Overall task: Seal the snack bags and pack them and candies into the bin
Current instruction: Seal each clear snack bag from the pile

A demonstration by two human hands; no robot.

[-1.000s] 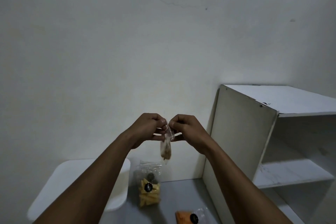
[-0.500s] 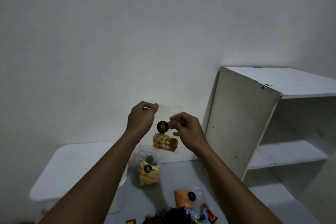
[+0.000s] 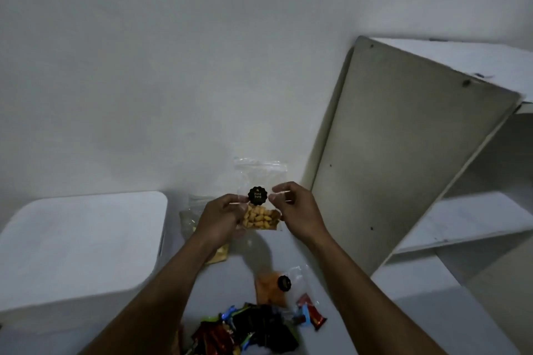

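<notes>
While both hands hold it, the bag (image 3: 262, 216): hangs in the air in front of the wall, between the bin (image 3: 80, 239) and the shelf (image 3: 403, 153). Its flat side faces the person. The nuts sit at the bottom and a black sticker (image 3: 257, 195) is in the middle.
Left hand (image 3: 220, 219): pinches the bag's left side, just beside the sticker.
Right hand (image 3: 297, 210): pinches the bag's right side with thumb and fingertip. The other fingers are curled.
Why held so: upright keeps the nuts down, away from the top strip. Turned flat like this, I think it is being checked. I cannot tell if the strip is shut all the way.
Bin lid: looks closed, so I think it must be opened before packing.
Yellow bag (image 3: 219, 256): lies on the grey surface (image 3: 403, 326), partly behind the left hand.
Orange bag (image 3: 272, 288): lies lower down, not packed yet.
Candies (image 3: 253, 328): a pile near the orange bag, on the surface.
Change: a second ago the bag was edge-on and both hands pinched its top, close together. Half a second ago the left hand was at the top corner. Now the left hand and right hand sit lower and wider apart. The view has tipped down, so more candies show.
</notes>
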